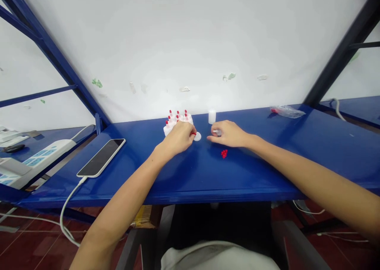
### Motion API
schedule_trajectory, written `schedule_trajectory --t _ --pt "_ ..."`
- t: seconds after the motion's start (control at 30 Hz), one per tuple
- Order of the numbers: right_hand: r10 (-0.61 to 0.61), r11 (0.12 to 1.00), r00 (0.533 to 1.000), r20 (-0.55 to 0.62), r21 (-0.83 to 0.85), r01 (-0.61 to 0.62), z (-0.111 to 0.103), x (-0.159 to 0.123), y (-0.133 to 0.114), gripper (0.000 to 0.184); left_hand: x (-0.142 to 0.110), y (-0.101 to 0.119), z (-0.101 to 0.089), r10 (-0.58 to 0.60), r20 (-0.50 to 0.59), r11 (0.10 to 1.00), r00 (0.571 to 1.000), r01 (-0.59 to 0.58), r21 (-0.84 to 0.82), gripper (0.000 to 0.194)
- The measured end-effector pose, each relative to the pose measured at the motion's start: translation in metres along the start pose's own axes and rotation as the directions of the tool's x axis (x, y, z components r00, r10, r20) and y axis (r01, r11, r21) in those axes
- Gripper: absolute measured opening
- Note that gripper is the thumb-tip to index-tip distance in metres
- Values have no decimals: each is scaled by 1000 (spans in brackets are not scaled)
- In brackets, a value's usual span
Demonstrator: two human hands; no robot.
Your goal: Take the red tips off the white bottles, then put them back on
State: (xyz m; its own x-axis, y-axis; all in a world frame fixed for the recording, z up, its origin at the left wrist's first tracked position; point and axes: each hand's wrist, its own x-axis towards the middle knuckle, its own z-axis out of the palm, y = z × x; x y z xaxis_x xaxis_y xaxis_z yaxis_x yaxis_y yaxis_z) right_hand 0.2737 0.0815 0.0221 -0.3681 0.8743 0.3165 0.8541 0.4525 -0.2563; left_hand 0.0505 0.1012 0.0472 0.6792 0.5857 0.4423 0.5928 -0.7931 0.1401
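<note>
My left hand [181, 135] is closed, its fingertips pinching a small red cap [193, 134]. A round white disc-like piece [197, 136] shows right beside those fingertips; whether it joins the red cap, I cannot tell. My right hand [227, 134] curls around a small translucent whitish plastic piece [218, 132], mostly hidden by the fingers. Behind my left hand stand several white bottles [187, 118] with red-tipped nozzles, partly covered by the hand. A lone white bottle [211, 116] without a red tip stands just behind my right hand. Loose red caps [224, 154] lie in a small pile nearer me.
The blue table [184, 183] meets a white wall behind. A phone [101, 158] with a white cable lies at left. A clear plastic bag [286, 111] with something red inside rests at the back right. Beyond the left frame is a white power strip [49, 155].
</note>
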Motion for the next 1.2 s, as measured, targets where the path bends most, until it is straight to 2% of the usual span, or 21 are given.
schedule_trajectory --t 0.13,0.23,0.3,0.4,0.57,0.67,0.73,0.83,0.9,1.07,1.2 --pt "-35 999 999 34 3 35 4 1 -10 36 -2 6 4 30 39 1000 999 -30 -5 24" --pt "-83 997 994 77 17 82 7 3 -12 48 -3 10 7 15 64 999 998 -12 -49 24" --pt "-100 995 990 100 12 99 9 4 -11 48 -2 10 7 6 65 996 998 -1 -85 23" --pt "-59 998 991 121 -25 63 10 5 -8 48 -1 10 7 -2 17 996 1000 4 -94 22" --pt "14 999 992 129 -46 -8 5 3 -3 49 2 11 8 15 -141 997 990 -27 -79 24" --pt "10 998 999 45 55 -12 0 0 -4 39 3 13 14 59 -230 982 971 -98 -160 21" --pt "-46 980 999 -16 195 48 -3 -2 -6 35 3 14 20 70 -277 961 958 -139 -237 18" --pt "-128 904 989 -77 402 148 -3 -4 -10 30 2 16 27 55 -316 931 947 -163 -328 15" --pt "-136 855 987 -86 492 161 -2 -5 -12 28 2 17 29 33 -328 918 944 -158 -362 14" --pt "-82 806 993 -85 581 116 1 -4 -16 24 1 21 30 -28 -363 885 932 -146 -442 21" --pt "-55 817 995 -86 569 95 2 -4 -19 24 1 22 32 -46 -360 887 932 -127 -444 17"
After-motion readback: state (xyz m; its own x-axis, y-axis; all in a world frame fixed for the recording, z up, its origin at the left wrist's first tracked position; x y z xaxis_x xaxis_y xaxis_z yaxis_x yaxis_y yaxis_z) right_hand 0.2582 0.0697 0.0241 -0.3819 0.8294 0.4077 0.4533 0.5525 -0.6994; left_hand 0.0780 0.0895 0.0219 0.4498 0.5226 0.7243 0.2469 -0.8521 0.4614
